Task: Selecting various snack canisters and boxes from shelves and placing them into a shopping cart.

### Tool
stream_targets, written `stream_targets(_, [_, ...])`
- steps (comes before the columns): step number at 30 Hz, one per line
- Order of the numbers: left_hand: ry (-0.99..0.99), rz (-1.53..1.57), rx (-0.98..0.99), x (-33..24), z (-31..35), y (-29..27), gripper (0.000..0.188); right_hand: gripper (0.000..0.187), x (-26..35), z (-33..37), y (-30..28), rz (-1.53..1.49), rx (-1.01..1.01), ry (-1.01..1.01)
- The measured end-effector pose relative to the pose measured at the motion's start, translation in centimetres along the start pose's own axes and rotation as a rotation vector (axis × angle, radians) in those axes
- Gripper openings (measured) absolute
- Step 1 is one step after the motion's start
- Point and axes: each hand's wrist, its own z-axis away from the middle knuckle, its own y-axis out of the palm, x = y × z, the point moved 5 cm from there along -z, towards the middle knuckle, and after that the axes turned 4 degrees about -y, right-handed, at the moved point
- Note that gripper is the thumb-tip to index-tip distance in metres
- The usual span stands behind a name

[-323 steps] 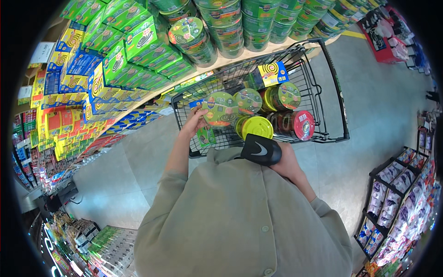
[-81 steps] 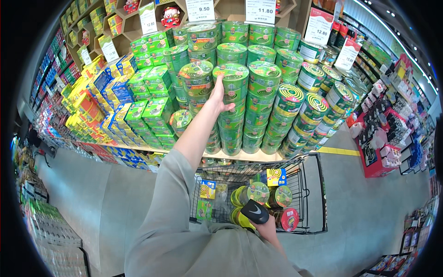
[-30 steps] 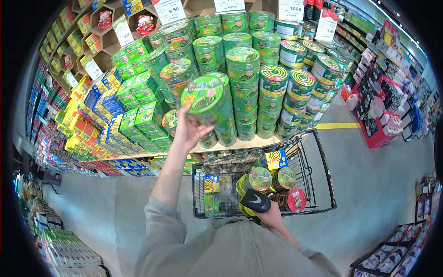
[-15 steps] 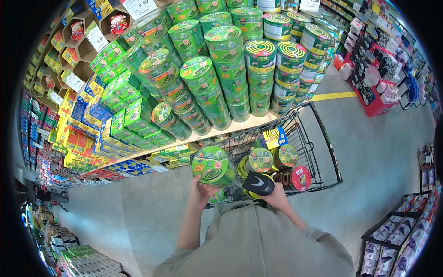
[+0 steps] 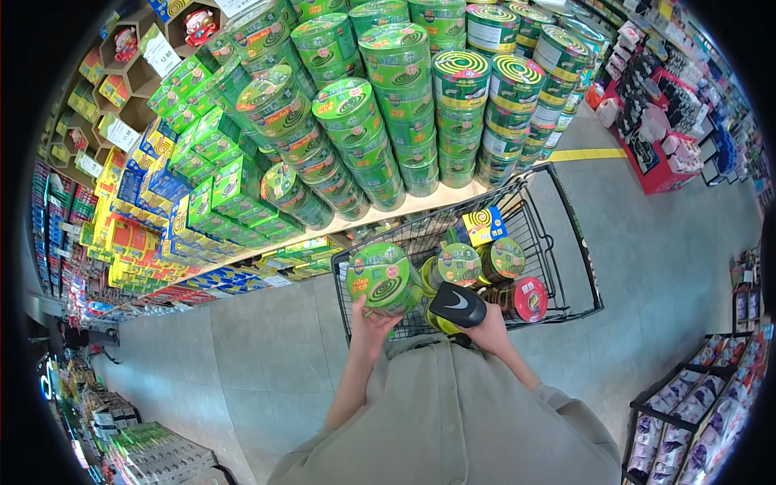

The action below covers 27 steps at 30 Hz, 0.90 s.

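My left hand [image 5: 373,327] grips a round green tub of mosquito coils [image 5: 378,279] from below and the near side, its printed lid facing up. The tub is held over the left end of a black wire shopping cart [image 5: 594,279]. Closed around a black handheld scanner [image 5: 457,305] is my right hand [image 5: 490,330], close to my body, beside the tub. In the cart lie a yellow and blue box [image 5: 483,225], two round tubs with green lids [image 5: 459,264], and a tub with a red lid [image 5: 530,299]. The scanner partly covers yellow-green items beneath it.
Tall stacks of green coil tubs [image 5: 396,89] stand on a pale wooden shelf [image 5: 380,217] along the cart's far side. Green boxes [image 5: 241,187] and yellow packs [image 5: 129,242] fill its left part. A red display bin [image 5: 656,166] stands far right; a black rack [image 5: 683,404] is near right.
My left hand has carried the green tub slightly right and away from me, with its lid still up. My right hand and the scanner have shifted a little the same way. The view has tilted slightly.
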Motion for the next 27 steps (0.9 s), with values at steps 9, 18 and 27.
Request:
stream_targets(9, [-0.017,0.000,-0.024,-0.1,-0.6,-0.1,0.076,0.036,-0.3,-0.1,0.1,0.022,-0.014,0.012])
stream_targets(18, [-0.009,-0.011,-0.077,-0.1,-0.8,0.0,0.070,0.039,0.4,-0.2,-0.4,0.032,-0.026,0.022])
stream_targets(27, [-0.018,-0.029,-0.001,-0.3,-0.3,0.6,0.071,0.035,-0.3,0.0,-0.2,0.020,-0.044,0.021])
